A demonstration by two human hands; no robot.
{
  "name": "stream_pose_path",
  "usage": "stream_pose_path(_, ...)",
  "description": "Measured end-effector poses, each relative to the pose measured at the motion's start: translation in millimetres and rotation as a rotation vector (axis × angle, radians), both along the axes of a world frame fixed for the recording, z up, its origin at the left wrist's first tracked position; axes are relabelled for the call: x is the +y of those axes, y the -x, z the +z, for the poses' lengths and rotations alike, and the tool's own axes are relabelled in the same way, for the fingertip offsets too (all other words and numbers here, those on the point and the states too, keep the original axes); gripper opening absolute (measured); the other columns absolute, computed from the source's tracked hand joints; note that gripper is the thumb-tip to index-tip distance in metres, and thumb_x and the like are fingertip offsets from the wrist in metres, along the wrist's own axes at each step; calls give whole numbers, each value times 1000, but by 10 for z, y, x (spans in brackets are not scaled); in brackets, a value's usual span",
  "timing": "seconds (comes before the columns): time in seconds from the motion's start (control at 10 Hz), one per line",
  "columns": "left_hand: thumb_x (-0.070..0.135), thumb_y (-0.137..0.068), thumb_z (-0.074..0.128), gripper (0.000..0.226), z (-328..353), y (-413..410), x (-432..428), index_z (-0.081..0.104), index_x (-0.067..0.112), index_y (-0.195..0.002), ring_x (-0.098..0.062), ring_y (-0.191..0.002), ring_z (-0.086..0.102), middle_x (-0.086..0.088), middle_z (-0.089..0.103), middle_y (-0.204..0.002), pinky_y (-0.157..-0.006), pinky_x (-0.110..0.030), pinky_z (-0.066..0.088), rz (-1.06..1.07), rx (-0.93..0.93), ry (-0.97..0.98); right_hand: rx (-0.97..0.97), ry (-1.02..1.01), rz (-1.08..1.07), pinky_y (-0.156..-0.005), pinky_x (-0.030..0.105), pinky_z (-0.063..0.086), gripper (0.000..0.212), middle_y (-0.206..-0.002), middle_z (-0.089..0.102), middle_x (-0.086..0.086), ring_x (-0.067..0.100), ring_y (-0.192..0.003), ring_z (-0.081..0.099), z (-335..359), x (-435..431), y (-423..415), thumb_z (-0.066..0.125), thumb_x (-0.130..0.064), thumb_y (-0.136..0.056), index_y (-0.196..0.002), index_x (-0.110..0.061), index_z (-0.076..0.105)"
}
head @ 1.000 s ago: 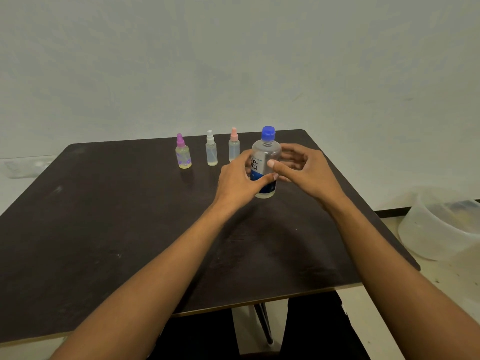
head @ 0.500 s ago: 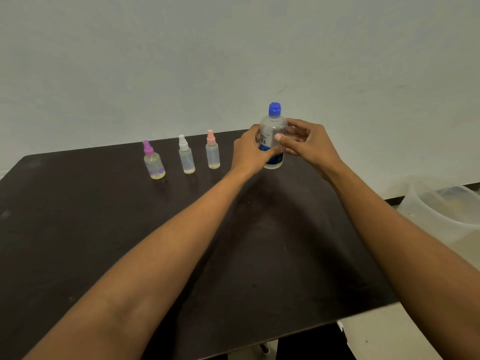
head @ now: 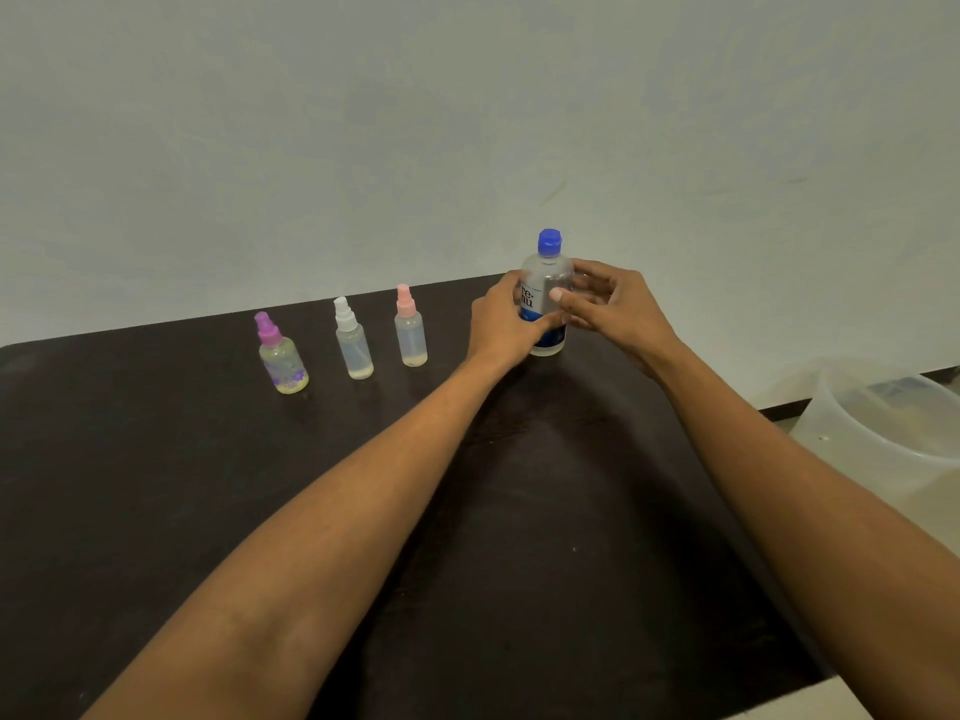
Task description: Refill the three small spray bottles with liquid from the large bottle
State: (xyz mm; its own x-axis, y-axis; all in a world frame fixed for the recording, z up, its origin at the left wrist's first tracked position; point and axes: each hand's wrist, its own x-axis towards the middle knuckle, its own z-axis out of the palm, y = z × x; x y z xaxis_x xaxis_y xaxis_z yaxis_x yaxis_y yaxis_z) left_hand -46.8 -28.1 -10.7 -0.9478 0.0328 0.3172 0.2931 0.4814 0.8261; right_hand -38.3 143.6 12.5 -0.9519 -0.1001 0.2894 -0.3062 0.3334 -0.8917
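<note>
Your left hand (head: 506, 324) is wrapped round the lower body of the large bottle (head: 546, 283), which stands upright on the counter (head: 156, 459) just right of the pink-capped spray bottle (head: 410, 332). I'd hold it low and firm there and move the right hand (head: 610, 309) up to twist off the blue cap (head: 549, 241). Your right thumb sits on the bottle's front, but I can't tell if the fingers beside it actually close on it; the label's half covered, the fill level's hard to read, and the plastic tub (head: 883, 423) is cut off.
</note>
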Motion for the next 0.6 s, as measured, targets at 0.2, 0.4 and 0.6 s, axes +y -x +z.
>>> stream_pose_path(0.2,38,-78,90,71,-36,-10,3,58,18,-138,-18,-117,68,-3,70,-130,-97,-30,56,7,-4,2,-17,10,-2,-86,29,63,62,-136,68,-3,8,-114,70,-47,2,22,80,-33,-91,-148,-20,58)
stream_pose_path(0.4,31,-79,90,79,-29,-77,37,50,18,-146,-22,-126,64,-4,66,-136,-106,-34,53,18,-45,25,-28,-50,-26,-96,35,61,64,-140,66,-2,11,-122,68,-65,3,-2,79,-37,-91,-149,-22,56)
stream_pose_path(0.6,35,-83,87,107,85,-235,-6,20,15,-163,-26,-147,45,-7,48,-159,-117,-41,39,12,-99,46,18,-250,-138,-99,26,48,74,-150,59,4,19,-130,63,19,-15,-130,74,-46,-93,-155,-18,45)
